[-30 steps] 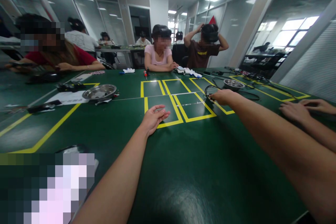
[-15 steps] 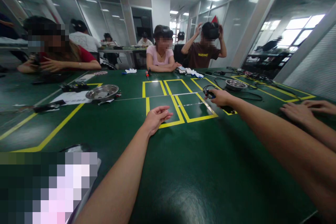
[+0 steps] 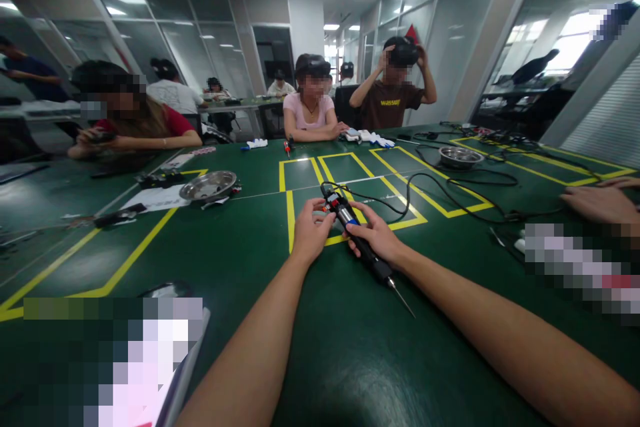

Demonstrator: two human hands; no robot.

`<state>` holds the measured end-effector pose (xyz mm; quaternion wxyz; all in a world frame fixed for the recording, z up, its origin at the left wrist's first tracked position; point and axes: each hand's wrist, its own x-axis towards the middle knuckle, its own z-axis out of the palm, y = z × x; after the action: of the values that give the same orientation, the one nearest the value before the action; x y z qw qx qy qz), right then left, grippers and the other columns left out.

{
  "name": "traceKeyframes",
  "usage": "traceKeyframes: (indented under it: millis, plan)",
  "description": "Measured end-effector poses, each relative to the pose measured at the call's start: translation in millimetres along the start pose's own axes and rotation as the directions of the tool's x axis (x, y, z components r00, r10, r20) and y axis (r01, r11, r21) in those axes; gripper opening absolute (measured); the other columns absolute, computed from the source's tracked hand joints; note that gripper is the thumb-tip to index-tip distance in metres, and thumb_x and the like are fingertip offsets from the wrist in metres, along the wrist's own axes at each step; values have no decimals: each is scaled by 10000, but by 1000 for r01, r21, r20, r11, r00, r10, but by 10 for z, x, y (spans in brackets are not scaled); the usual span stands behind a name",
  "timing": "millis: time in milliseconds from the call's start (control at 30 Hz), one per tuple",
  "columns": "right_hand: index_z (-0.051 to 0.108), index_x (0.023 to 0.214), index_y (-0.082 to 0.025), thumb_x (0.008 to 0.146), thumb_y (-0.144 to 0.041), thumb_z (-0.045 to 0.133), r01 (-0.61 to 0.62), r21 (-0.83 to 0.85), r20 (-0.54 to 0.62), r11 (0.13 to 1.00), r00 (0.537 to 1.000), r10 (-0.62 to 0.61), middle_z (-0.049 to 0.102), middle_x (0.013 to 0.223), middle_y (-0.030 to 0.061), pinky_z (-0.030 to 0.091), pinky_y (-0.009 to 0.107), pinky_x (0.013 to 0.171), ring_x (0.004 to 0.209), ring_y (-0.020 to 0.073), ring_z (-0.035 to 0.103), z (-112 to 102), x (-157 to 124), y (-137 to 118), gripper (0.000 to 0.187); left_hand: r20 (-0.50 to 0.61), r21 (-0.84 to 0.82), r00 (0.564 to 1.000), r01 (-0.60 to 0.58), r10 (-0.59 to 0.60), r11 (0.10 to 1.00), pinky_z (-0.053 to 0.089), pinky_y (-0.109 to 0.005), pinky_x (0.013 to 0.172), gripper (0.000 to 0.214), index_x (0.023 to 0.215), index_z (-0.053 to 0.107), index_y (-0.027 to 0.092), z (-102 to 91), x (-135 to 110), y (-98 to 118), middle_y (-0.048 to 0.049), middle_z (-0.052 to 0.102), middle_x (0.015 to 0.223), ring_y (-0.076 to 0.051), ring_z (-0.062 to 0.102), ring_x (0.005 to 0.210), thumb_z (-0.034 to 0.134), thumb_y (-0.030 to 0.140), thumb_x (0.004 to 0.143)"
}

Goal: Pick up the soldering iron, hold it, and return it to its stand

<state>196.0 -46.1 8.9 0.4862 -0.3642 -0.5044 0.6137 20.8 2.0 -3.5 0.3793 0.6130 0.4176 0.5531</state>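
Observation:
A black electric screwdriver (image 3: 369, 253) with a silver and blue band lies slantwise between my hands. Its long thin bit points down and to the right, toward me. My right hand (image 3: 383, 237) is closed around the middle of its body. At the rear end, where the cord (image 3: 383, 203) comes out, my left hand (image 3: 311, 232) has its fingers curled against the tool. A small red and orange part shows by the left fingertips, too small to make out. The cord loops off to the right over the green table (image 3: 320, 360).
Yellow tape rectangles (image 3: 300, 167) mark the table. Metal bowls stand at the left (image 3: 209, 185) and right (image 3: 460, 157). White gloves (image 3: 370, 139) and a red-handled tool (image 3: 287, 148) lie at the far edge. Another person's hand (image 3: 603, 203) rests at the right. Several people sit opposite.
My right hand has brought the electric screwdriver from the right to the middle, in front of me. My left hand, empty before, is now at the tool's rear end.

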Motion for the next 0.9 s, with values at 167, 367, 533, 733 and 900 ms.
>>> traceKeyframes:
  millis: [167, 367, 533, 733, 900]
  plan:
    - [289, 1477, -291, 796, -317, 691, 23, 7, 21, 1000, 1000, -23, 674, 762, 3, 487, 242, 441, 510, 138, 604, -32, -112, 6, 791, 9, 157, 994, -108, 108, 982, 552, -255, 650, 266, 1063, 596, 182, -10, -13, -12, -81, 655, 1021, -134, 674, 708, 633, 338, 851]
    - [301, 1480, -299, 791, -325, 708, 31, 42, 20, 999, 999, -32, 684, 788, 19, 490, 255, 462, 539, 146, 614, -5, -117, 13, 801, -3, 116, 1000, 6, -6, 993, 556, -267, 614, 278, 1009, 601, 151, -18, -38, 31, -77, 686, 867, -152, 683, 656, 630, 380, 854]
    - [304, 1478, -297, 779, -319, 727, 35, 82, 15, 996, 999, -37, 685, 798, 22, 494, 255, 469, 559, 147, 613, 3, -126, -14, 817, 45, -129, 984, 179, -175, 975, 581, -298, 618, 284, 985, 592, 125, -30, 19, 3, -83, 694, 838, -164, 694, 648, 647, 369, 849]
    - [296, 1480, -301, 788, -311, 731, 28, 91, 69, 995, 997, -34, 686, 816, 29, 490, 250, 467, 570, 148, 616, 22, -138, -34, 817, 170, -297, 952, 296, -255, 908, 576, -268, 648, 247, 890, 604, 110, -111, 57, -33, -84, 699, 788, -151, 698, 669, 653, 350, 859]
    - [278, 1481, -309, 801, -313, 724, 15, 86, 120, 996, 992, -25, 686, 842, 30, 489, 243, 476, 580, 141, 618, 41, -138, -20, 814, 240, -346, 930, 350, -279, 871, 576, -271, 685, 294, 894, 598, 105, -182, 55, -50, -104, 713, 777, -159, 707, 696, 691, 377, 834]
